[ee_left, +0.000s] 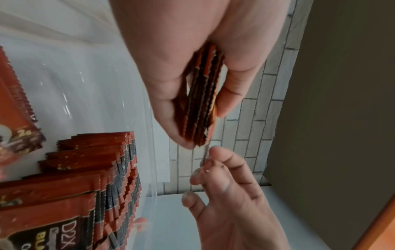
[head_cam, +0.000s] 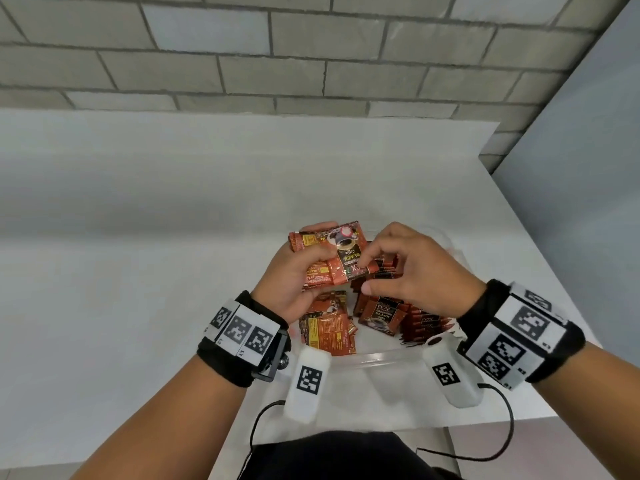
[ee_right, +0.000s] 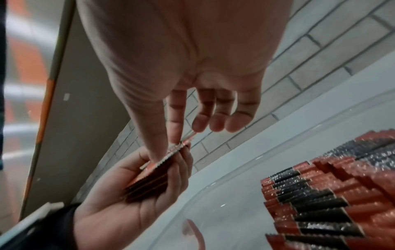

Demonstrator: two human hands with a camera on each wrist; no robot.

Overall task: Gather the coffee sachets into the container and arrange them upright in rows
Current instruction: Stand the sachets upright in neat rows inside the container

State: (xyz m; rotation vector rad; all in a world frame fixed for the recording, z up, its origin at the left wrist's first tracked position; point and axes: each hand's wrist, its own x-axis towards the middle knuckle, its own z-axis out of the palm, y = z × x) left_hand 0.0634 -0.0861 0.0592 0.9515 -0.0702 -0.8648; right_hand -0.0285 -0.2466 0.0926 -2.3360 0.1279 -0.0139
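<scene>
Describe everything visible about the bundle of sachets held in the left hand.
The bundle of sachets is a handful of flat, glossy red-brown foil packets with serrated ends, stacked face to face. The top one shows a coffee cup and "BLACK Coffee" print. The left hand grips the stack above the clear container, thumb across its face, fingers behind. The right hand pinches the top packet's edge.

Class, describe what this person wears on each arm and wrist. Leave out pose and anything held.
Both forearms are bare, with no sleeves. Each wrist carries a black band faced with white panels printed with black square codes. A white oblong unit bearing one such code hangs under each wrist, trailing a thin black cable. The hands are bare, without gloves or rings.
</scene>
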